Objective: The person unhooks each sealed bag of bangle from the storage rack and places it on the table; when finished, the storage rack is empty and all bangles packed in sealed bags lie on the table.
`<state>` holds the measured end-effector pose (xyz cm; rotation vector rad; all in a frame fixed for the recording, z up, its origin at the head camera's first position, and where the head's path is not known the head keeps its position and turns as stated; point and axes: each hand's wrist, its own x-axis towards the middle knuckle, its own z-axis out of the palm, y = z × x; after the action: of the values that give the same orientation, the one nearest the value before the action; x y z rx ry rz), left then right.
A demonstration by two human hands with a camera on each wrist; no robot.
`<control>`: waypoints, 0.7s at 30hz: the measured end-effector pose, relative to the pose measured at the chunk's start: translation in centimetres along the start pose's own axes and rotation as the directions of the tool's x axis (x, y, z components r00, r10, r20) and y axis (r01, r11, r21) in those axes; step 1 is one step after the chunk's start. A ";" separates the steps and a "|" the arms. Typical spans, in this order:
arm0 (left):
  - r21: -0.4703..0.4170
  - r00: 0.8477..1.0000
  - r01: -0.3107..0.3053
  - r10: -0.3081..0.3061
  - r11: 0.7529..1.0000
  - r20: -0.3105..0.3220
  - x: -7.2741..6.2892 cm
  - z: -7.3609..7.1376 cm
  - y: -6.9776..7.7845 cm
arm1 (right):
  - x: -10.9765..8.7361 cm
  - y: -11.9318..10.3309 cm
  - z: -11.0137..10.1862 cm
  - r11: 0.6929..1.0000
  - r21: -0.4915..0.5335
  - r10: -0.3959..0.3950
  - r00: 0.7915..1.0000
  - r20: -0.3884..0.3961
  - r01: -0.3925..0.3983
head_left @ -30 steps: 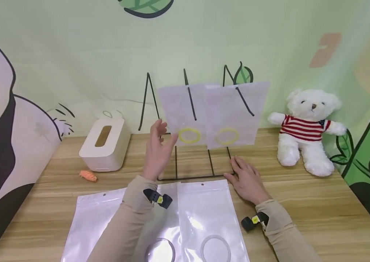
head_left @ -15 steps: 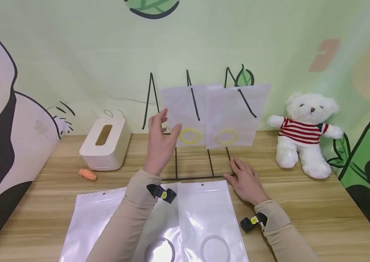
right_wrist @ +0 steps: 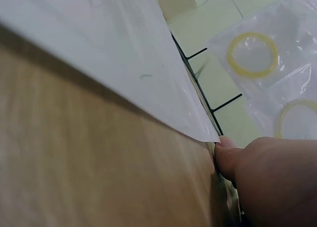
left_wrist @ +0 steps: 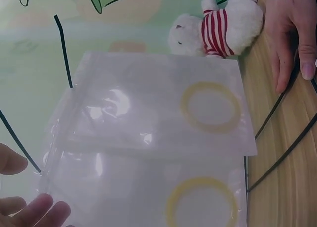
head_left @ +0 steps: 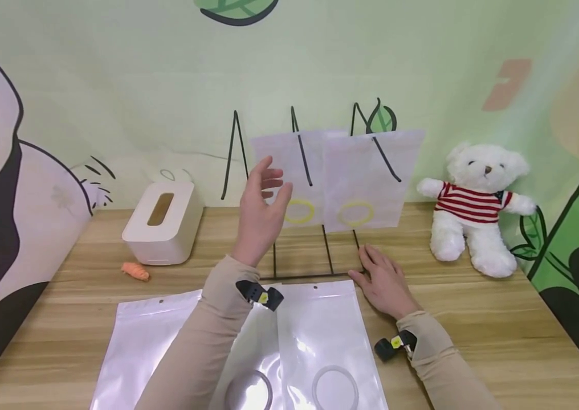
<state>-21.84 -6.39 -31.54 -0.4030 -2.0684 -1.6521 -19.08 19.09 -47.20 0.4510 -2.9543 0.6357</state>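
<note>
We find the left hung bag (head_left: 293, 162) and the right hung bag (head_left: 363, 176) on the prongs of the black wire rack (head_left: 327, 250), overlapping, each with one of the yellow rings (left_wrist: 210, 85) low down. Our left grip (head_left: 261, 219) is wide beside the left hung bag, thumb and fingers apart, holding nothing; we cannot tell whether it touches the film. Our right grip (head_left: 386, 286) rests, fingers extended, on the base's near right corner. In our judgement, the step in hand is adjusting the left hung bag with the base steadied; the next move calls for light finger contact and firm base support. Nearer us, flat bags (head_left: 322, 336) lie on the surface (head_left: 500, 324); farther out stand the white slotted box (head_left: 156, 250) and the teddy bear (head_left: 474, 202)
</note>
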 end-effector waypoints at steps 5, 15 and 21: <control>0.037 0.998 -0.036 0.038 0.999 -0.043 0.0 0.2 -0.3 | 0.0 0.0 0.0 1.000 0.015 0.010 1.000 0.014 -0.011; 0.151 0.966 0.138 -0.100 0.979 -0.238 0.7 0.0 -0.7 | 0.1 0.1 0.1 1.000 0.011 0.008 1.000 0.011 -0.008; 0.062 0.984 0.132 -0.123 0.989 -0.131 1.1 -0.4 -0.9 | 0.0 0.1 0.2 1.000 0.014 0.010 1.000 0.008 -0.010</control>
<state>-23.13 -7.09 -31.66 -0.1403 -2.0874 -1.6262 -19.16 19.09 -47.42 0.4408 -2.9634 0.6574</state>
